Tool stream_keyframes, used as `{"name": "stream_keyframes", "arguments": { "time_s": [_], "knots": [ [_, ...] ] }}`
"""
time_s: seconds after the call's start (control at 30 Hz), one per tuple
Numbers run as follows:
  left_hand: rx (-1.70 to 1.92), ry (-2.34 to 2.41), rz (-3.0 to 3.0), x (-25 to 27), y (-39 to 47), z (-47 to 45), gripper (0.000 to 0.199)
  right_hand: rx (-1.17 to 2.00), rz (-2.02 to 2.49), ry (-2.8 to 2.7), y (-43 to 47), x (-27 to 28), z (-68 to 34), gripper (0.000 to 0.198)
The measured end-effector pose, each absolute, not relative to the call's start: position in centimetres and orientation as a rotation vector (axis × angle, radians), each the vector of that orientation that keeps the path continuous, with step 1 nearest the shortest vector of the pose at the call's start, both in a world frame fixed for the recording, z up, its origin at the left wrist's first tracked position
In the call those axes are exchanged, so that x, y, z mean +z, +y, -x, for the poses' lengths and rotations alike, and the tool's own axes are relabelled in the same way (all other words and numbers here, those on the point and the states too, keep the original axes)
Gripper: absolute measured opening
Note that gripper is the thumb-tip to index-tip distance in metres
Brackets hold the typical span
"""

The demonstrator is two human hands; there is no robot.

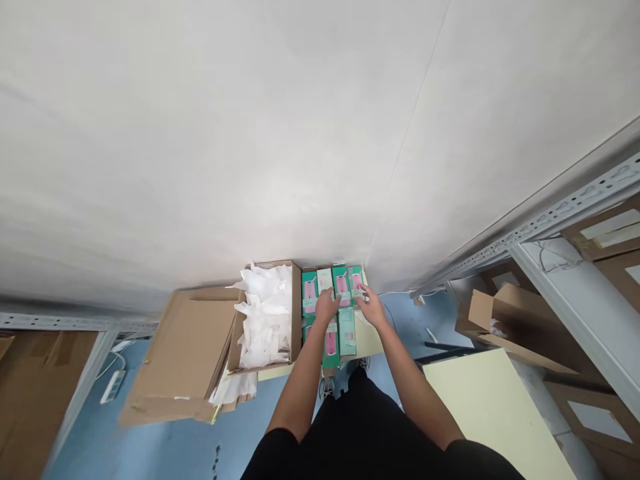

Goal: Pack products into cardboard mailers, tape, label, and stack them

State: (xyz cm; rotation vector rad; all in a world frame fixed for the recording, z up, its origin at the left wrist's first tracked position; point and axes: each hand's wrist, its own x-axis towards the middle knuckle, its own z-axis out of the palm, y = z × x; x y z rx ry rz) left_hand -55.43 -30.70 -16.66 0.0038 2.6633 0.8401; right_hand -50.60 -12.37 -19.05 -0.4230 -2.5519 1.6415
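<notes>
Several green boxes with pink product pictures (331, 341) stand packed in two rows on a pale table against the wall. My left hand (327, 307) rests over the middle of the boxes, its thumb and forefinger apart beside a green box with a pink picture (342, 281). At the right end of the back row, my right hand (371, 308) touches another green box (356, 275), with thumb and fingers spread. Neither hand is visibly closed around a box. The undersides of the fingers are hidden. A paler green box (347, 331) lies in the front row.
Left of the green boxes stands an open carton (296, 313) full of white crumpled paper (267, 310). Flattened cardboard (187, 347) leans further left. To the right are a cream tabletop (493, 413), an open brown carton (525, 320) and metal shelving (565, 280). A power strip (113, 387) lies on the blue floor.
</notes>
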Motion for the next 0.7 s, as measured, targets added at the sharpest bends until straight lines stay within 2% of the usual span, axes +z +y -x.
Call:
{"name": "stream_keyframes", "arguments": {
  "time_s": [0.17,0.3,0.5,0.7],
  "knots": [
    [0.459,2.696,0.155,-18.5,-26.3,57.7,0.062,1.781,0.607,-2.561,-9.6,-24.3,51.4,0.055],
    [0.421,2.669,0.114,-19.4,-25.7,57.8,0.057,1.983,0.667,-2.539,-10.6,-27.6,53.4,0.055],
    [0.767,2.63,0.094,-20.5,-27.0,57.0,0.046,2.047,0.613,-2.374,-14.2,-28.3,54.6,0.049],
    [1.27,2.548,0.115,-19.9,-28.9,54.2,0.048,2.088,0.57,-2.218,-15.7,-25.7,51.0,0.055]
  ]
}}
